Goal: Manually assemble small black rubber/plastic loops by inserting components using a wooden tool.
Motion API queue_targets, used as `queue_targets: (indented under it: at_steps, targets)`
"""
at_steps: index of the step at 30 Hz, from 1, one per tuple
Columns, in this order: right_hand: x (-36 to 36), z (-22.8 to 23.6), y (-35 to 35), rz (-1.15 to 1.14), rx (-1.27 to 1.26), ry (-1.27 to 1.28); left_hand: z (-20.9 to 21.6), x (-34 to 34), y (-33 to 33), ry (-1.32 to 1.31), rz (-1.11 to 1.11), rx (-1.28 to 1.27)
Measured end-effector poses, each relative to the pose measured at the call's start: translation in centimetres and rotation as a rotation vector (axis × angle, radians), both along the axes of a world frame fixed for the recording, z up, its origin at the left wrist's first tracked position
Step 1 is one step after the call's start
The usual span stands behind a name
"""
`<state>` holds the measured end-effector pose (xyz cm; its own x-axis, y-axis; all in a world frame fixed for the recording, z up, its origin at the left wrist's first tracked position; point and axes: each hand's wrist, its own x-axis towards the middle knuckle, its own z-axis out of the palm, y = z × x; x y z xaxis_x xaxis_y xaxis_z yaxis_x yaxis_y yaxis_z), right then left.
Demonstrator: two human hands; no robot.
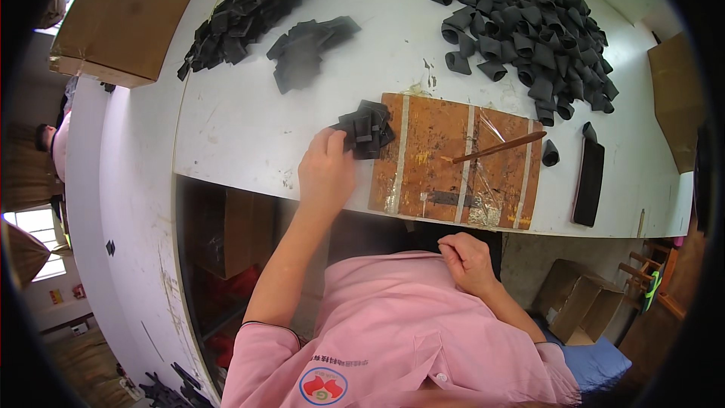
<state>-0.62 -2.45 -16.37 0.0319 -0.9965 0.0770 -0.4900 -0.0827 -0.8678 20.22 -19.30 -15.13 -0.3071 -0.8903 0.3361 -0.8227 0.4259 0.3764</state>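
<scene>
My left hand [326, 171] is at the near edge of a small pile of flat black pieces [368, 130], its fingers bent and closed on a piece at the pile's left side. This pile overlaps the left edge of a brown board [434, 132] striped with tape. A slim brown stick [498, 147] lies slantwise across the board. Below the table's front edge, close to my body, my right hand [470, 263] is curled, fingers drawn in. Whatever it may hold is hidden.
Flat black pieces form a long heap [249, 11] and a smaller one [306, 49] at the far left. Many folded black tubes [529, 30] are heaped far right; a single tube [550, 153] lies near a dark phone-like slab [589, 181]. Cardboard boxes [128, 15] flank the table.
</scene>
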Motion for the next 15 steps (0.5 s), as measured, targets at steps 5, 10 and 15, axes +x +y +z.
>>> queue_targets:
  at_steps: [5, 10, 15]
  targets:
    - [0.0, 0.1, -0.4, 0.051, -0.023, 0.084, -0.8, 0.0, -0.4, -0.11, -0.018, -0.101]
    - [0.2, 3.0, -2.2, 0.064, -0.09, 0.09, 0.2, -0.5, -0.2, 0.189, 0.059, -0.036]
    - [1.0, 8.0, -6.2, -0.059, -0.216, -0.176, 5.8, -2.5, 2.5, 1.263, 0.124, 0.923]
